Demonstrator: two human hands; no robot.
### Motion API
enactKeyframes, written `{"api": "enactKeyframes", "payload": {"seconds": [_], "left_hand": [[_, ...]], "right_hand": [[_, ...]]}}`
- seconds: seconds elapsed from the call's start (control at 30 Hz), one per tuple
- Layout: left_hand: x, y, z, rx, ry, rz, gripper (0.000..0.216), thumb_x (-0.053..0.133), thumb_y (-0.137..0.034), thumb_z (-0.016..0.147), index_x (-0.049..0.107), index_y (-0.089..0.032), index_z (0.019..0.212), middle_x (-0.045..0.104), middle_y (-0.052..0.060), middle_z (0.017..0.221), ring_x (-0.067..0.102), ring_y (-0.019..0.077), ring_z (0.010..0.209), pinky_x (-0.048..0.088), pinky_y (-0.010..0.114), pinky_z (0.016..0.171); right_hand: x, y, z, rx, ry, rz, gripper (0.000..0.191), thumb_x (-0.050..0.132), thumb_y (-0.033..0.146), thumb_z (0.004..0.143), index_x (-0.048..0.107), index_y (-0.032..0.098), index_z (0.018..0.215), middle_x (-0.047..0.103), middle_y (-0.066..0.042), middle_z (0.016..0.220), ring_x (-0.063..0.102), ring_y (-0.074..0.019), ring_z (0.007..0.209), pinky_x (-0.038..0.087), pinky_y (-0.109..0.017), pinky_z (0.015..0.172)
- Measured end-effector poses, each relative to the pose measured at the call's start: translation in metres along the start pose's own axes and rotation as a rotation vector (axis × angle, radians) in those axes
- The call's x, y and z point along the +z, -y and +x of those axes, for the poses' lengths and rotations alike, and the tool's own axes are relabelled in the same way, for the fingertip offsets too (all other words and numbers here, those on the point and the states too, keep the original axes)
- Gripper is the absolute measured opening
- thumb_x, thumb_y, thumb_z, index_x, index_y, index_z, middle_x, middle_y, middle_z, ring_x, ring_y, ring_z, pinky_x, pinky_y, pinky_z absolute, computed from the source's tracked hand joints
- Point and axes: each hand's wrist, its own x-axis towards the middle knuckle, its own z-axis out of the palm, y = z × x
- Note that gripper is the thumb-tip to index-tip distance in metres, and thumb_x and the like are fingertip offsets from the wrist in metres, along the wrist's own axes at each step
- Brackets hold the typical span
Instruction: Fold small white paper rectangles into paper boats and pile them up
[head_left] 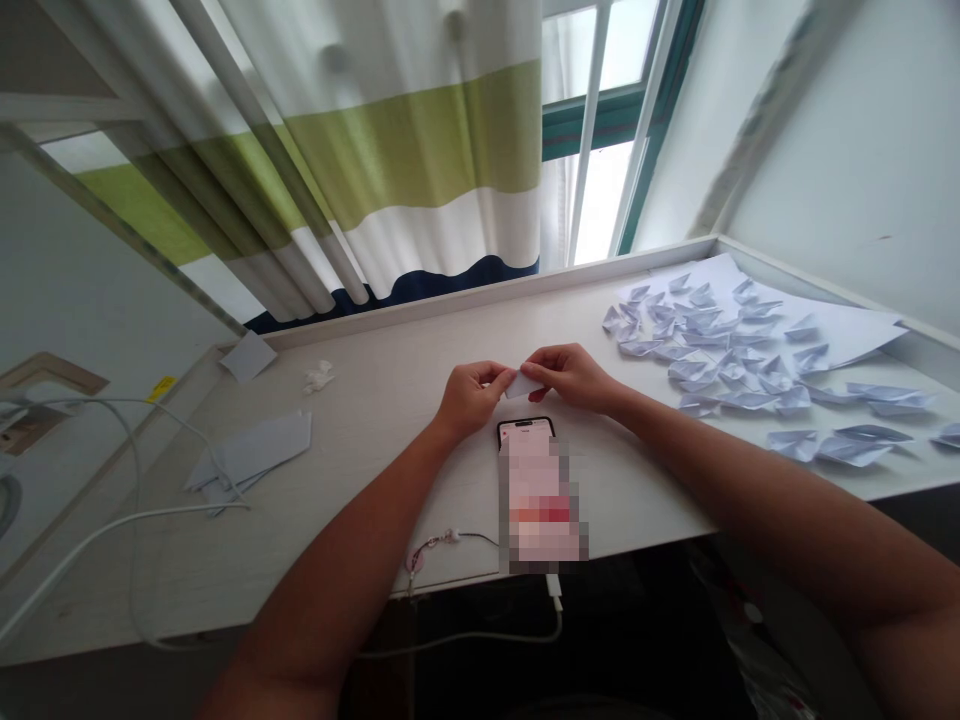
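Note:
My left hand (471,395) and my right hand (571,374) meet over the middle of the pale desk (375,400). Both pinch a small folded piece of white paper (520,384) between their fingertips, just above the desk. A phone (534,485) lies flat right below the hands, its screen lit, with a charging cable (487,632) plugged into its near end.
Several folded white paper boats (720,345) lie spread on the right, some on a big white sheet (847,325). Cut paper pieces (255,450) and a crumpled scrap (319,376) lie left. White cables (112,520) cross the left side. A striped curtain (390,170) and window stand behind.

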Motion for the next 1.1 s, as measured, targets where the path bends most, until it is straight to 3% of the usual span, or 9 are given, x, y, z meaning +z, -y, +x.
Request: {"api": "enactKeyframes", "payload": {"seconds": [0.1,0.23,0.4,0.57,0.73,0.8,0.97,1.1], "left_hand": [[0.001,-0.002,-0.001,0.025,0.002,0.025,0.029,0.077,-0.045,0.087,0.081,-0.017,0.084,0.076,0.006,0.074,0.066,0.0157,0.065,0.053,0.027,0.059],[0.001,-0.001,-0.001,-0.053,0.025,-0.022,0.028,0.078,-0.045,0.085,0.076,-0.017,0.081,0.073,0.004,0.071,0.064,0.0143,0.060,0.055,0.027,0.057],[0.000,0.003,0.000,-0.108,0.025,-0.071,0.030,0.080,-0.046,0.080,0.075,-0.016,0.079,0.073,0.003,0.071,0.064,0.0142,0.060,0.056,0.027,0.056],[0.003,0.000,-0.001,-0.089,0.039,-0.112,0.034,0.083,-0.049,0.080,0.077,-0.016,0.081,0.075,0.004,0.073,0.066,0.0145,0.061,0.056,0.027,0.056],[0.001,-0.005,-0.003,-0.111,0.125,-0.151,0.040,0.086,-0.054,0.081,0.079,-0.015,0.090,0.078,0.008,0.076,0.074,0.0184,0.065,0.051,0.024,0.050],[-0.001,-0.006,-0.002,-0.101,0.090,-0.158,0.040,0.087,-0.053,0.081,0.079,-0.015,0.090,0.078,0.008,0.075,0.074,0.0187,0.065,0.052,0.024,0.051],[-0.007,-0.007,0.002,-0.096,0.009,-0.227,0.039,0.088,-0.052,0.080,0.077,-0.015,0.084,0.077,0.006,0.072,0.074,0.0185,0.065,0.055,0.025,0.054],[-0.007,-0.009,0.002,-0.122,0.001,-0.318,0.044,0.090,-0.056,0.078,0.076,-0.016,0.090,0.080,0.006,0.082,0.078,0.0212,0.070,0.060,0.029,0.057]], "right_hand": [[0.000,0.002,-0.001,-0.016,-0.004,-0.049,0.050,0.089,0.063,0.082,0.078,0.014,0.083,0.076,-0.005,0.073,0.075,-0.0160,0.062,0.063,-0.027,0.059],[0.002,0.000,-0.001,-0.030,0.018,-0.053,0.050,0.086,0.064,0.082,0.077,0.015,0.083,0.074,-0.003,0.074,0.071,-0.0157,0.067,0.066,-0.032,0.066],[0.004,-0.003,0.001,-0.040,-0.009,-0.140,0.057,0.076,0.069,0.090,0.064,0.018,0.065,0.058,0.002,0.061,0.060,-0.0128,0.059,0.059,-0.030,0.059],[0.001,0.001,-0.002,-0.065,-0.017,-0.251,0.058,0.073,0.068,0.094,0.061,0.020,0.065,0.064,-0.002,0.062,0.070,-0.0190,0.061,0.053,-0.029,0.055],[0.003,0.003,-0.005,-0.092,-0.005,-0.201,0.055,0.072,0.068,0.096,0.069,0.018,0.073,0.074,-0.005,0.070,0.073,-0.0183,0.061,0.056,-0.030,0.058],[0.004,0.003,-0.004,-0.097,0.018,-0.110,0.056,0.069,0.071,0.097,0.073,0.017,0.082,0.077,-0.006,0.075,0.075,-0.0178,0.064,0.059,-0.031,0.063],[0.000,0.002,-0.002,-0.130,0.041,0.068,0.058,0.081,0.064,0.092,0.075,0.018,0.126,0.078,-0.002,0.086,0.080,-0.0196,0.072,0.067,-0.037,0.074],[-0.003,0.003,-0.003,-0.114,0.075,0.108,0.059,0.083,0.057,0.093,0.072,0.019,0.136,0.081,-0.004,0.089,0.081,-0.0200,0.079,0.068,-0.041,0.083]]}}
